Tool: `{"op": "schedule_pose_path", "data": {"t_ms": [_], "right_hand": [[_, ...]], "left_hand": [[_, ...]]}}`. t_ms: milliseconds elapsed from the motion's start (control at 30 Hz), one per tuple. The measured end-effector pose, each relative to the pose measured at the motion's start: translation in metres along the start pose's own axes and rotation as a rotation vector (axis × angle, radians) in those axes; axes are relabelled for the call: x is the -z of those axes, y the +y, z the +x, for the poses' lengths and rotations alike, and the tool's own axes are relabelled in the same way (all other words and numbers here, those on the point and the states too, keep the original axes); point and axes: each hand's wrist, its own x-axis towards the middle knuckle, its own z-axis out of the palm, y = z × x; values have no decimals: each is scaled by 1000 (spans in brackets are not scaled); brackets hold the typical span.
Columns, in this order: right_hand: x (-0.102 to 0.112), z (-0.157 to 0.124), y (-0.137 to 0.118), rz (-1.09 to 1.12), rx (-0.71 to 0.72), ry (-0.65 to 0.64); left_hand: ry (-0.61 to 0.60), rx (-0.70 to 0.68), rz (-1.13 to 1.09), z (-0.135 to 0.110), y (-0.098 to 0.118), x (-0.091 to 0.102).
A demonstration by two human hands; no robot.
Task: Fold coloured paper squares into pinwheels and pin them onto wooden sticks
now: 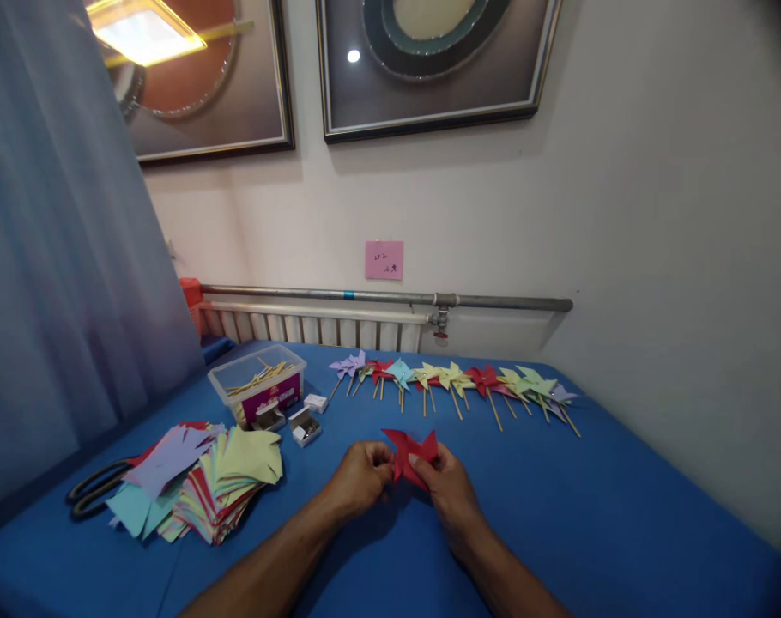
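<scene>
At lower centre, the left hand [363, 476] and right hand [453, 493] pinch the red paper [411, 445] in their fingers [384, 471]; folding seems in hand, and the next move calls for steady pressure.

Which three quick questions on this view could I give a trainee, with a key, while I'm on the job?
1. Multiple choice: what is the right hand holding?
A) a pair of scissors
B) a small white box
C) a red paper pinwheel
2. True or false: the row of pinwheels on sticks lies nearer the wall than the red paper pinwheel does.
3. Open question: where do the loose sticks lie?

Key: 1. C. 2. True. 3. In the clear plastic tub, beyond the pile of cut paper.
</scene>
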Motion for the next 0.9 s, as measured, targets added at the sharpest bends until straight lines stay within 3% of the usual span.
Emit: {"op": "schedule_pose_path", "data": {"t_ms": [233,433,533,700,900], "right_hand": [[2,-1,0,37,-17,-1],[10,5,-8,151,-39,64],[18,11,-14,213,-76,135],[31,17,-21,230,-95,195],[35,19,-21,209,-76,227]], "left_hand": [[-28,27,-3,3,-5,2],[17,16,31,8,-7,9],[21,-33,189,8,-8,17],[115,-235,624,1,-4,27],[113,-267,849,-1,-2,31]]}}
